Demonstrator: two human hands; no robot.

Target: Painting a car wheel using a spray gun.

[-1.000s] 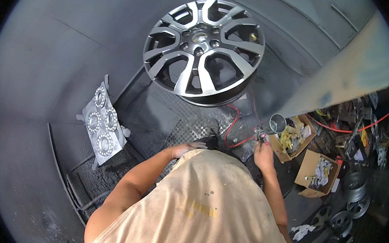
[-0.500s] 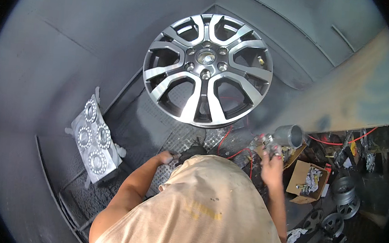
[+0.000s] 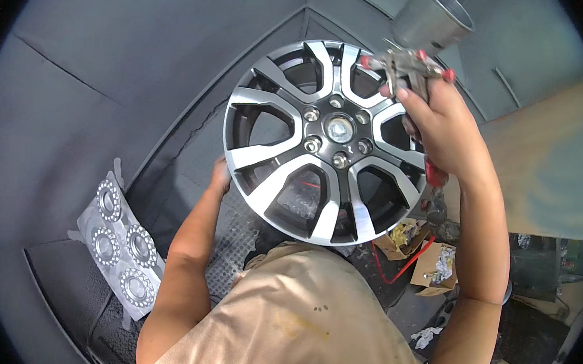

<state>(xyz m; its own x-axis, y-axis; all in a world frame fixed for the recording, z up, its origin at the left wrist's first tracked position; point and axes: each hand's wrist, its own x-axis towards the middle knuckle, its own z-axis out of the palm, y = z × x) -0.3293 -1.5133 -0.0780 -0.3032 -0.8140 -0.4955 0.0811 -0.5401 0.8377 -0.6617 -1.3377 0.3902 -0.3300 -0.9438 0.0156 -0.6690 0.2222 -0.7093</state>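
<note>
Your right hand (image 3: 439,128) has come up from beside the boxes (image 3: 429,258) and now grips the spray gun (image 3: 411,51) high against the wheel's (image 3: 325,140) upper right rim, fingers closed round its handle. Your left hand (image 3: 220,176) has moved to the wheel's left edge; I cannot tell whether its fingers are closed. The wheel stands upright, nearer than before. The rings (image 3: 122,240) lie lower left.

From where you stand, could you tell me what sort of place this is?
Probably a paint-spray booth in a wheel workshop: grey coated walls, an alloy wheel steadied by the left hand, and a spray gun in the right hand.
</note>
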